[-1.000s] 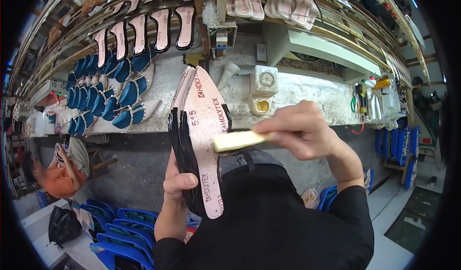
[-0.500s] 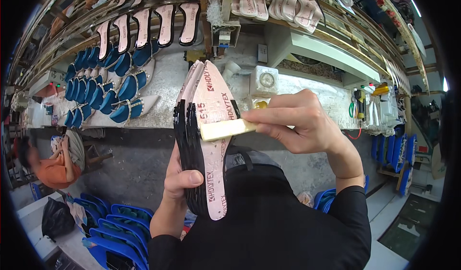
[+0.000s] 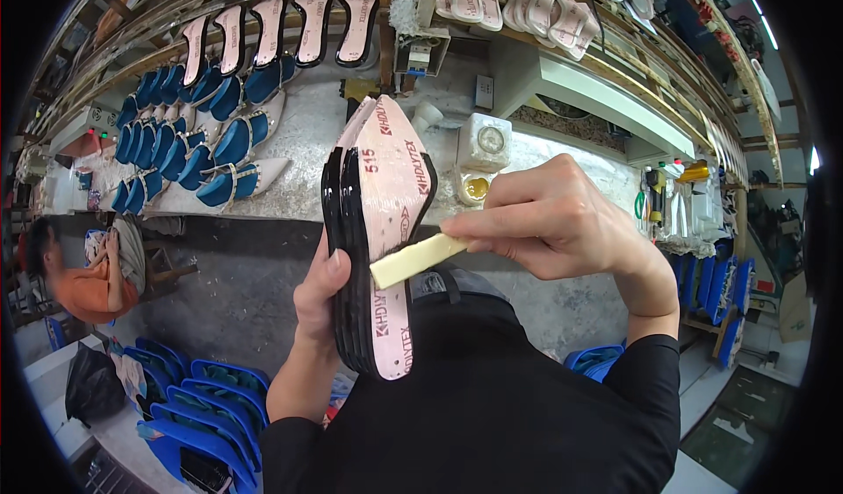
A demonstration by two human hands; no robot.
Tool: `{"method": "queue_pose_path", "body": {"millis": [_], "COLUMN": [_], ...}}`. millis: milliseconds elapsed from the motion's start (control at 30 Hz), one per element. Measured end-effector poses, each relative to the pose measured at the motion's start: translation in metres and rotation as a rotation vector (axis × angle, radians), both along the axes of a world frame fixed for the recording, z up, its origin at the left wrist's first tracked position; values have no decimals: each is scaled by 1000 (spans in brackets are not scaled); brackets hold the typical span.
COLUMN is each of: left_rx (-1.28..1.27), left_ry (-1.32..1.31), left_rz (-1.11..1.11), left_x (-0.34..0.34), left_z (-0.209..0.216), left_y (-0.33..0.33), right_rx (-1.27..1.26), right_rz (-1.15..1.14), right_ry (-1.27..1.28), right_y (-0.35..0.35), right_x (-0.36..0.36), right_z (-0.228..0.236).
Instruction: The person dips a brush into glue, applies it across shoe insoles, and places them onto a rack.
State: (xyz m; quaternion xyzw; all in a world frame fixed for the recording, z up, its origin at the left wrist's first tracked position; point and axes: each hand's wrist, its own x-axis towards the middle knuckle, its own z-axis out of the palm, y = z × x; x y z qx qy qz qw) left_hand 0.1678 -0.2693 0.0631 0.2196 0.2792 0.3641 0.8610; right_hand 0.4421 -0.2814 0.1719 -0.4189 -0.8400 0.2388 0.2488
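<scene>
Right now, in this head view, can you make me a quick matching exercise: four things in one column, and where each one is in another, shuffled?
Things:
1. Stack of insoles
2. Pale yellow strip
3. Blue and white shoes
4. Black bag

Places:
A. On the bench, toward the picture's left
B. In the right hand
C. At the picture's lower left
D. In the left hand

Pairs: 1-D, 2-B, 3-A, 4-C
</scene>
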Motion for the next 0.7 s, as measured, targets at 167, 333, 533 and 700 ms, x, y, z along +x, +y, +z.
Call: {"method": "queue_pose_path", "body": {"millis": [167,333,533,700], "left_rx": [-46,-128,51,-39], "left_ry": [-116,-247,-285,-335], "left_rz": [-53,-51,-107,-21], "left_x": [-5,-7,-5,2], "left_z": [-7,-1,-6,16], "left_y": [8,8,13,7], "right_rx": [-26,-319,-101,-71], "right_rz": [140,381,-315,-112], "right_ry": [43,167,273,224], "right_y": [2,-3,16,40], "right_x": [-10,-16,17,23], "right_z": [0,3,22,1]}}
